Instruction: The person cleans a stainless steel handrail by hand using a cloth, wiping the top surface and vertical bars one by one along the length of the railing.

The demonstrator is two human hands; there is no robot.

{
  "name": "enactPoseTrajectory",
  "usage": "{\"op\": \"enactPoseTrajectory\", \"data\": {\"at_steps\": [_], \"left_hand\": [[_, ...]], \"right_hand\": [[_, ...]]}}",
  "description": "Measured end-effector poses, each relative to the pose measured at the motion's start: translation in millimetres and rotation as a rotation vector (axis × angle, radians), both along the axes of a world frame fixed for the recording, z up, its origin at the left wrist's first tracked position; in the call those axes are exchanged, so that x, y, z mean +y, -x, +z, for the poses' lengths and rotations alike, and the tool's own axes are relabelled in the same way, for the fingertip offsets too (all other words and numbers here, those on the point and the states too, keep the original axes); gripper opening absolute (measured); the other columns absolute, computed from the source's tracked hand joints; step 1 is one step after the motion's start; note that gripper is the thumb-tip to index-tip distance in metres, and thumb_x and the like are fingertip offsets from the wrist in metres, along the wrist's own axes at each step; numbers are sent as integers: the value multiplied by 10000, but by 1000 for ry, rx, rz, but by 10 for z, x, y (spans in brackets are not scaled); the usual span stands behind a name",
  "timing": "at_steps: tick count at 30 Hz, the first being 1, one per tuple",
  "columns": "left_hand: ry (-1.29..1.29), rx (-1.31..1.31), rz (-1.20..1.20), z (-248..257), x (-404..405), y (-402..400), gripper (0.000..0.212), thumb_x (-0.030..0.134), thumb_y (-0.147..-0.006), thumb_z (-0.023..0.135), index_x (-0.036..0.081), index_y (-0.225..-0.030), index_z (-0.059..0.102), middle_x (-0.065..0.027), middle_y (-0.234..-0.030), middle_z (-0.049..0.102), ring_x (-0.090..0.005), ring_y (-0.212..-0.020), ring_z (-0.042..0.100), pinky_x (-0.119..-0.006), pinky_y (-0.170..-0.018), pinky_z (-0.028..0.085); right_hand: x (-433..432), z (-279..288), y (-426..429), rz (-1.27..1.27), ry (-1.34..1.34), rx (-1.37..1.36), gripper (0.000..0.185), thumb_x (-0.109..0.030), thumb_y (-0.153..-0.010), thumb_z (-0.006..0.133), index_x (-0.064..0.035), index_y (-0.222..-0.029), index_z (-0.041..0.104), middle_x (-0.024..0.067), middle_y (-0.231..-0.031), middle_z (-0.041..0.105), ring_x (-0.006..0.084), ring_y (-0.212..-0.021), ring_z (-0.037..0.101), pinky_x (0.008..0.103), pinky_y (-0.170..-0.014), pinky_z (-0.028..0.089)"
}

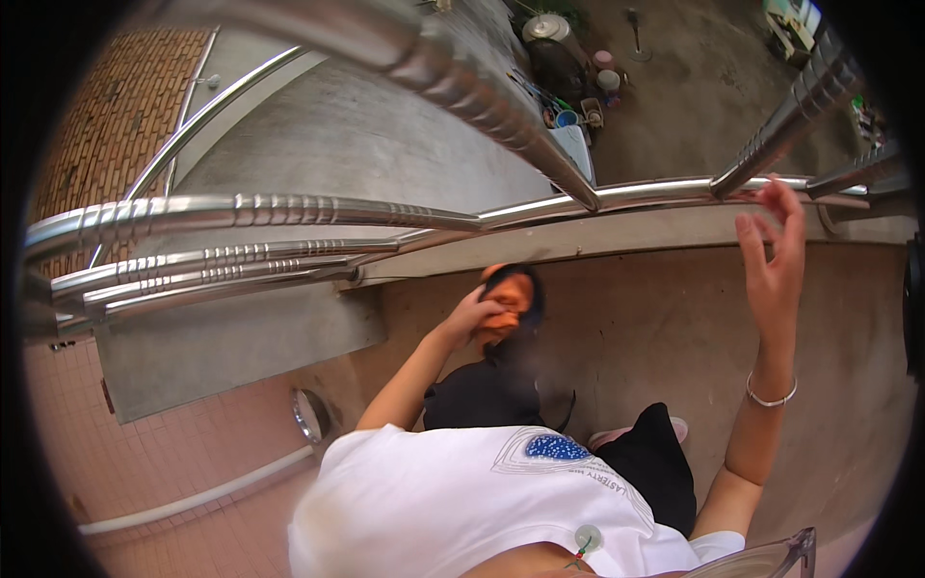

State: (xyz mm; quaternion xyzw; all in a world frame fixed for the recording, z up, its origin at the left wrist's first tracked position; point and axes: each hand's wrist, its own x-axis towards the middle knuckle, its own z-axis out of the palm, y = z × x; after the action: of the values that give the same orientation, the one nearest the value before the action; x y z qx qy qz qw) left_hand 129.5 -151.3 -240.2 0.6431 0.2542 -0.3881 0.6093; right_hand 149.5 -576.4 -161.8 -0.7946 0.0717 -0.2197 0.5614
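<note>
My left hand (465,316) grips a bunched orange and black item (512,296), which looks like cloth; blur hides its exact kind. It is held in front of my body, over the brown floor and on my side of the railing. My right hand (777,235) is raised at the right with its fingers apart and nothing in it. Its fingertips overlap the bottom rail (650,193) of a stainless steel railing in the view; whether they touch the metal I cannot tell. A bangle (772,397) circles my right wrist.
Steel balusters (506,108) rise from the bottom rail, which runs above a concrete ledge (636,235). Far below are a blue basin (566,118), a lidded pot (546,27) and other household items. At the left are a grey slab (238,347) and a white pipe (202,495).
</note>
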Motion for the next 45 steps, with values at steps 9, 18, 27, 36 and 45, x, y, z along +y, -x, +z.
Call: {"op": "enactPoseTrajectory", "data": {"at_steps": [9,18,27,36,45], "left_hand": [[-644,-604,1157,-567,2625,711,735,8,-889,592,118,-1520,229,-78,-1385,485,-223,-1211,519,-386,-1019,414],[-896,-417,784,-532,3054,-446,476,149,-857,644,16,-1283,478,-139,-1177,593,-287,-1020,624,-417,-836,546],[-1470,-295,94,-611,2257,-368,503,470,-910,572,67,-1210,559,-188,-1304,497,-370,-1134,581,-486,-873,516],[-1616,-485,-402,-228,2594,-807,331,78,-854,545,130,-1180,562,-127,-1180,602,-367,-1092,583,-484,-806,522],[-1610,-710,-569,-409,2643,-84,405,163,-774,628,148,-1178,598,-57,-1241,587,-221,-1103,595,-455,-817,539]], "right_hand": [[135,328,-751,467,-413,-22,166,-194,-940,643,-44,-883,598,28,-776,571,95,-750,541,252,-735,439],[138,235,-763,277,-551,48,378,-183,-938,638,-150,-642,405,-61,-535,309,57,-502,305,237,-530,283],[146,252,-782,229,-556,16,380,-156,-923,638,-145,-628,400,-49,-534,300,68,-507,307,251,-554,306],[145,204,-771,231,-545,2,384,-143,-926,631,-143,-626,391,-41,-538,293,76,-509,297,263,-571,318],[15,216,-775,258,-498,7,357,-137,-972,546,-127,-656,379,-35,-553,289,79,-526,274,270,-611,330]]}}
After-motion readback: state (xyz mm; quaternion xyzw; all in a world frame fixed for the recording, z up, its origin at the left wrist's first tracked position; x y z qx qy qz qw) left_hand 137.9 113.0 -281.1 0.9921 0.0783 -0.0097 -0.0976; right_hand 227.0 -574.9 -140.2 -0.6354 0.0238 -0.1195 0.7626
